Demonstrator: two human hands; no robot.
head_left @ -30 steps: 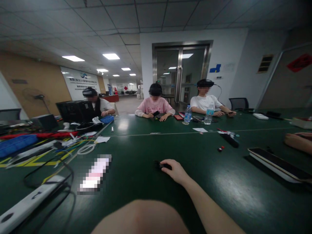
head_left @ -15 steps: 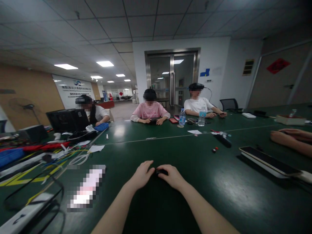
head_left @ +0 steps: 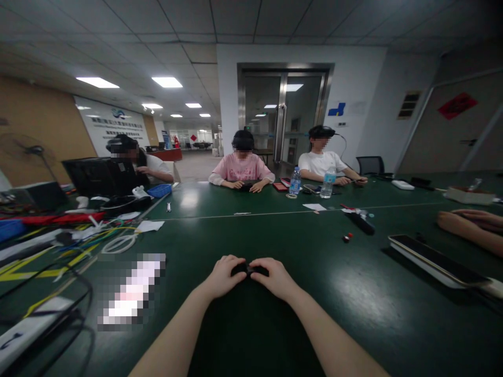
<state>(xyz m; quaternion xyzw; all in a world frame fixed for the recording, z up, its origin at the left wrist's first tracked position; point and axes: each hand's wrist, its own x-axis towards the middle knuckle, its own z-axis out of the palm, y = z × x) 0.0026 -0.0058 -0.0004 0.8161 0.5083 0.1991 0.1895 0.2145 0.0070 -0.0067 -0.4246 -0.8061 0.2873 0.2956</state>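
Observation:
A small black object (head_left: 249,270) lies low over the green table (head_left: 251,235), between my two hands. Its exact kind is hidden by my fingers. My left hand (head_left: 226,276) curls round its left end, the thumb in front and the fingers behind. On the other end, my right hand (head_left: 277,278) grips it in the same way, thumb toward me. Both thumbs come near each other at the object's middle.
To the left lie a blurred-out phone-like slab (head_left: 133,290), a white power strip (head_left: 37,332) and tangled cables (head_left: 121,242). A dark-screened phone (head_left: 436,259) rests at right, near another person's hands (head_left: 467,222). Two bottles (head_left: 327,184) stand farther back, before seated people (head_left: 241,167).
My left hand has closed round the black object's left end; its fingers were raised before. My right hand keeps its hold. The view has tipped slightly down. The person at left has raised a hand.

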